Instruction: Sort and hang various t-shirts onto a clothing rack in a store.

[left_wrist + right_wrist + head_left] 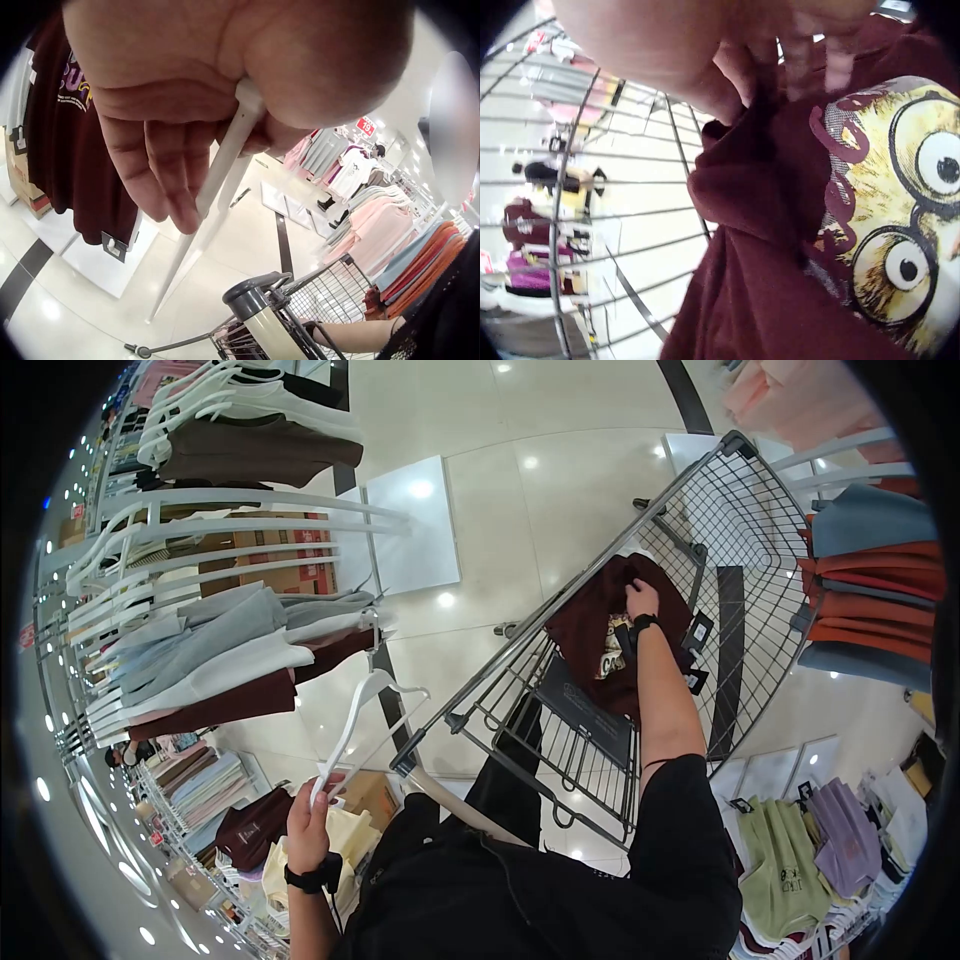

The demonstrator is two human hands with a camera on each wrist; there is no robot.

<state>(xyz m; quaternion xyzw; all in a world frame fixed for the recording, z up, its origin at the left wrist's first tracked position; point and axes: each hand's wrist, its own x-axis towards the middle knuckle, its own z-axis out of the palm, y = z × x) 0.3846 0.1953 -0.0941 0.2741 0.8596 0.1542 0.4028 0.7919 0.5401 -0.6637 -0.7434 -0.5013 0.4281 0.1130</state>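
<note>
A white hanger [362, 705] is gripped by my left hand [308, 835] beside the cart. In the left wrist view the fingers of my left hand [180, 112] curl round the white hanger [225, 161], and no garment hangs on it. Inside the cart lies a dark maroon garment [590, 610] with a printed picture, and my right hand [643, 600] is on its upper part. The right wrist view shows my right hand [727, 45] pinching a fold of the maroon garment [742, 262], next to a print of large round eyes [904, 262].
The wire shopping cart [755, 510] stands ahead and to the right, with a dark flat panel [585, 705] in it. Racked clothes [230, 640] hang at the left, and orange and blue garments [870, 600] at the right. Green and purple shirts [785, 860] are at the lower right.
</note>
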